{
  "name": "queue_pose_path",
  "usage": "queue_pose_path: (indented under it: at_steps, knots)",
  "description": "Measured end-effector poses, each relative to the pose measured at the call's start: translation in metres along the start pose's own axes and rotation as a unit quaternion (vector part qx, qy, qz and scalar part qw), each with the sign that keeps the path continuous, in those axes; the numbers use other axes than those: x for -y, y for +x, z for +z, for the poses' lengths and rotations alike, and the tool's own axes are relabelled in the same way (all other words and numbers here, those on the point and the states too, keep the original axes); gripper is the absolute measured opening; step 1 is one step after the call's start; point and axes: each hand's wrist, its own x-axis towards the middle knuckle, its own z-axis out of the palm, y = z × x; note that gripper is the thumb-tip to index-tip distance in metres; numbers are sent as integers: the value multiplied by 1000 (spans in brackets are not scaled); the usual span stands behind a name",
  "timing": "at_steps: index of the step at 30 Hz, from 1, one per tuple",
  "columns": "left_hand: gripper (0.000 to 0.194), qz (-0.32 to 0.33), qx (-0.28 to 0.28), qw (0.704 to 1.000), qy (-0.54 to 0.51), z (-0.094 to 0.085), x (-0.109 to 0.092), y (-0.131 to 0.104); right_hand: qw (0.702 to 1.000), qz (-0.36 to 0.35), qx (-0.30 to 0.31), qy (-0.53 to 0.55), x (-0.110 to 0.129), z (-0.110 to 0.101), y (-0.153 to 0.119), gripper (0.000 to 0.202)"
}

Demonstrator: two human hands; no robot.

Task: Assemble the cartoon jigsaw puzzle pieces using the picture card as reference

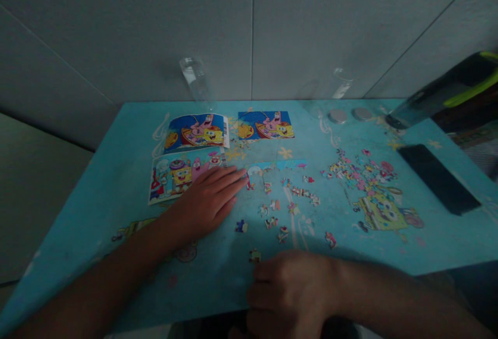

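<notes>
My left hand (212, 196) lies flat with fingers stretched out, over the edge of a cartoon picture card (171, 178). Its fingertips reach the left end of a partly joined jigsaw puzzle strip (288, 165). Several loose puzzle pieces (271, 222) are scattered below the strip, among them a dark blue piece (241, 226). Close to the table's front edge, my right hand (291, 290) is closed with its fingers curled under. Whatever may be in those fingers is hidden. A yellowish piece (254, 256) lies just beyond its knuckles.
On the right is a heap of puzzle pieces (361, 170), with a dark phone (439, 178) beside it. Two blue picture cards, left (198, 130) and right (268, 124), lie behind. Clear tubes (198, 82), round lids (337, 116) and a dark bottle (439, 90) stand along the back.
</notes>
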Motion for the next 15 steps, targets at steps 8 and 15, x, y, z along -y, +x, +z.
queue_pose_path:
  at_steps: [8,15]
  knots:
    - [51,-2,0,1000,6,1,0,-1,999,0,-40,-15,-2,0,0,33]
    - [51,-6,-3,1000,-16,0,0,1,998,6,-53,-23,-2,2,0,39]
